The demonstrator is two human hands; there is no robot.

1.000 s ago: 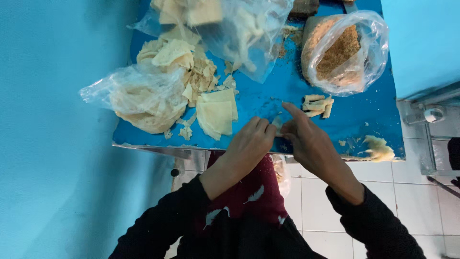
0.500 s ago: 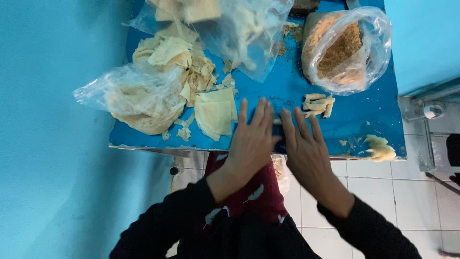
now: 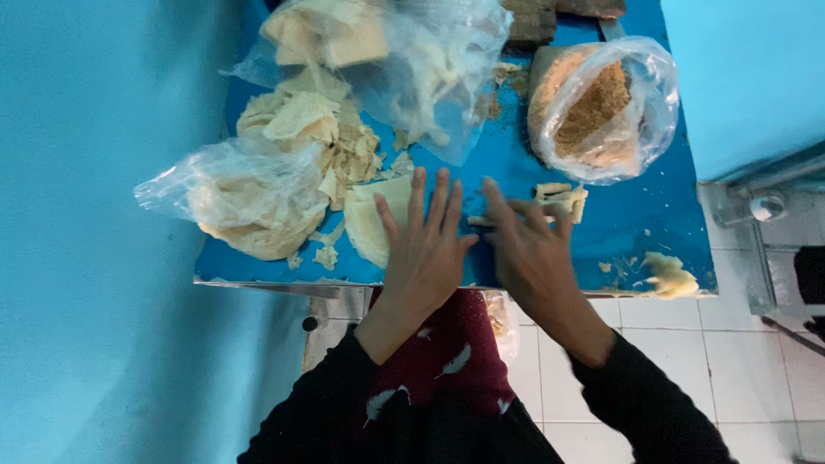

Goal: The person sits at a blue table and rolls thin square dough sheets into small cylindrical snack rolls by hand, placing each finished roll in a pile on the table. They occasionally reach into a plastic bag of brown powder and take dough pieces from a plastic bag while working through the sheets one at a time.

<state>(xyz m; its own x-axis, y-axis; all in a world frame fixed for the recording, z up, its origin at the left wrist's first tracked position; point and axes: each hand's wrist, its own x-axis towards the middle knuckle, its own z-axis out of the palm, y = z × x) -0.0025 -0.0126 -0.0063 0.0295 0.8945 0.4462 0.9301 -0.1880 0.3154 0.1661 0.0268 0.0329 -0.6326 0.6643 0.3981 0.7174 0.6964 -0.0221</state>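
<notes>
1. Head view, hands: I'm pressing both palms flat near the front edge of the blue table [image 3: 619, 232]. My left hand [image 3: 425, 249] is lying fingers spread, splayed wide, gripping nothing; its fingertips are overlapping the near side of a pale yellow sheet [image 3: 378, 215]. My right hand [image 3: 528, 253] is also flat w/ fingers loosely spread, no closed grip on anything.

2. Head view, key relation: a thin pale roll [image 3: 475, 221] is peeking out betw. the two hands, just by my right index finger. Its long axis is running left-right, across my fingers. Right hand is nearer and touching it; left is just beside. Most of the roll is hidden under the right fingers, so I can't tell its full length.

3. Head view, surroundings: finished small rolls [image 3: 559, 199] are lying just beyond my right fingertips. A clear bag of brown crumbly filling [image 3: 601, 107] is sitting further out on the right. A heap of torn sheets [image 3: 318, 137] and a clear bag of sheets [image 3: 249, 202] are lying to the left, another big clear bag [image 3: 412, 60] at the far edge. A pale scrap lump [image 3: 669, 277] is resting at the right front corner.

4. Vs. 0.5 s ago: my hands are sitting a bit further apart and lower; the left is now reaching onto the sheet. A full sec ago both were pinched together, fingertips meeting; now they're flat.
</notes>
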